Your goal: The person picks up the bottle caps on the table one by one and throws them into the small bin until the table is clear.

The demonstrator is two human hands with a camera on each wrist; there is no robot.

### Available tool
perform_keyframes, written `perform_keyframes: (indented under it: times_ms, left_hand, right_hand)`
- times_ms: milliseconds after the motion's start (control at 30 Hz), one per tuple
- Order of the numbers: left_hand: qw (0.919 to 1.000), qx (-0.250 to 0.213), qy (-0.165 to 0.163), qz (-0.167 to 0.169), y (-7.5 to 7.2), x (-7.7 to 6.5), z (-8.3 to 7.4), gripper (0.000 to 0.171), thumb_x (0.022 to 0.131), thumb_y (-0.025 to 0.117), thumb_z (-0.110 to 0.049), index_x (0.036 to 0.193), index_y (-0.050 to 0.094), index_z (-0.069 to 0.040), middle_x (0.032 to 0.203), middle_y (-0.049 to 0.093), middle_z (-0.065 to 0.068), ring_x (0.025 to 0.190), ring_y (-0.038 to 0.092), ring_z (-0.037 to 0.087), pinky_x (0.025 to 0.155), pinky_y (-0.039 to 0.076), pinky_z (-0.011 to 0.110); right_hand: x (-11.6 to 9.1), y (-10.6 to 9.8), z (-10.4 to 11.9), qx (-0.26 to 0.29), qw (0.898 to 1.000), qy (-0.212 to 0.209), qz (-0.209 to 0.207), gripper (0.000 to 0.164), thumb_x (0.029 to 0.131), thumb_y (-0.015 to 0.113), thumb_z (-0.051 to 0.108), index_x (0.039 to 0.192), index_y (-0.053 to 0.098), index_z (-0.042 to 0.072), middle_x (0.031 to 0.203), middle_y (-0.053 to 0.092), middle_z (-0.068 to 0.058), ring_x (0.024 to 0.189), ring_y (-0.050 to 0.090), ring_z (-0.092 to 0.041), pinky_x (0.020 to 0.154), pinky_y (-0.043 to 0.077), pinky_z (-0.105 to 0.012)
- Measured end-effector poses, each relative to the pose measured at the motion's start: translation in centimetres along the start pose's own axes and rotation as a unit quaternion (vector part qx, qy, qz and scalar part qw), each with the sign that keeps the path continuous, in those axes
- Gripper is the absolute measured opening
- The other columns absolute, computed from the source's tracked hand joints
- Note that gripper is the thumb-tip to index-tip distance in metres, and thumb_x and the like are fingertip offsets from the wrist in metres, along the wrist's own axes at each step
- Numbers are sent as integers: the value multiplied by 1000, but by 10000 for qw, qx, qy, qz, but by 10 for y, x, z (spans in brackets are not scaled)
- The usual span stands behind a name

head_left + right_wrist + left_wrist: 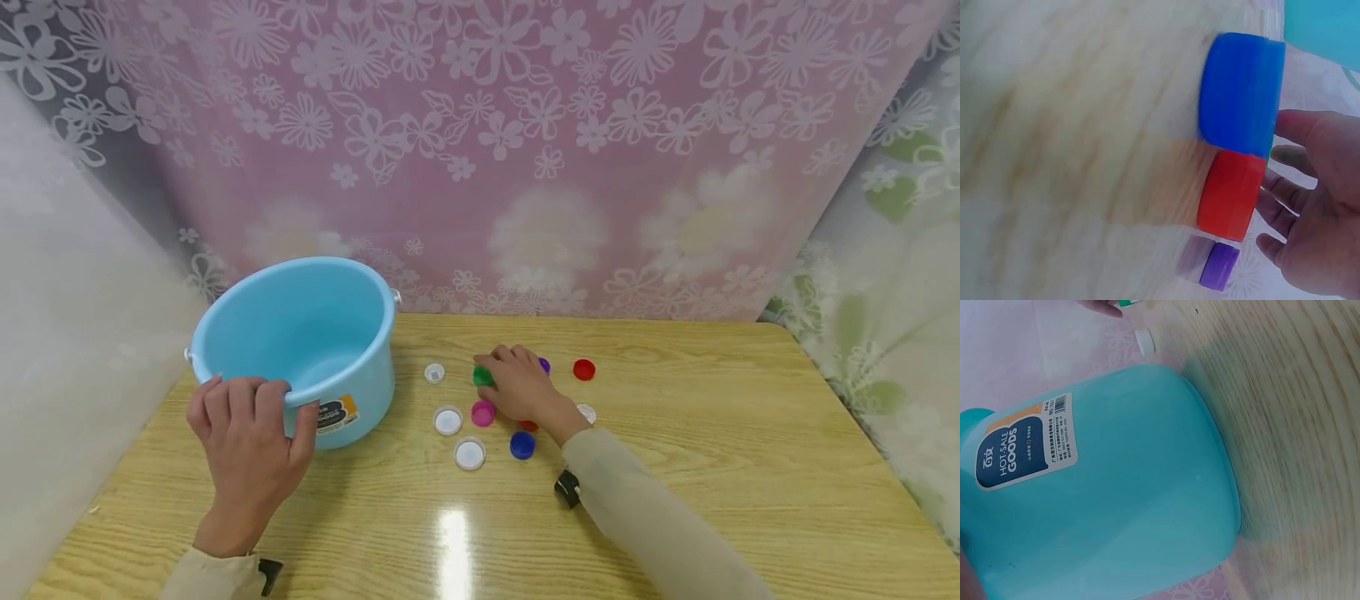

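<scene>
At the left, a light blue bucket [375,367] stands on the table, its label facing the near side. My left hand [247,425] grips the bucket's near rim, fingers over the edge and thumb outside. Farther right, my right hand [521,387] pinches a green bottle cap [482,376] between thumb and index finger, low over the table. Close around that hand are a pink cap [483,413], a blue cap [522,445], a partly hidden red cap [529,425] and a purple cap [544,365]. The right wrist view shows the blue cap [1241,94] and red cap [1230,195] beside the palm.
White caps [447,421] lie between bucket and right hand, with another white cap [587,413] by the right wrist. One more red cap [584,369] sits farther right. A pink floral curtain [525,208] hangs behind the wooden table [712,433].
</scene>
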State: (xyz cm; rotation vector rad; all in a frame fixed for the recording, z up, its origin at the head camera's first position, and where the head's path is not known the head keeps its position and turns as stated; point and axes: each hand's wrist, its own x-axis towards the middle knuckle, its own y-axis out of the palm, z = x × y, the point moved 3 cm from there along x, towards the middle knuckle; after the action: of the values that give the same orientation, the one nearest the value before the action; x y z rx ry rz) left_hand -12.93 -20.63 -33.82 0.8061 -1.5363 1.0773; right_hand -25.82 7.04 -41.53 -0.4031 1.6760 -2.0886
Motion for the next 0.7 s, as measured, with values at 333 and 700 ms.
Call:
perform_keyframes:
  times_ms: [333,700]
  left_hand:
    - [9999,-17,-20,126,0,-1,2,34,86,46,-31,79,47,2,76,42,20,73,34,41,89,26,59]
    - [10000,-21,-15,29,0,-1,1,37,87,46,-34,78,47,2,75,41,20,72,34,41,89,27,59]
  right_hand:
    - [4,1,3,-17,10000,34,-62,43,93,60,31,132,55,15,124,51,-8,110,44,-29,102,30,-48]
    - [5,3,4,-62,9998,182,-87,42,92,62,32,130,56,14,126,52,-9,113,46,-30,102,32,-48]
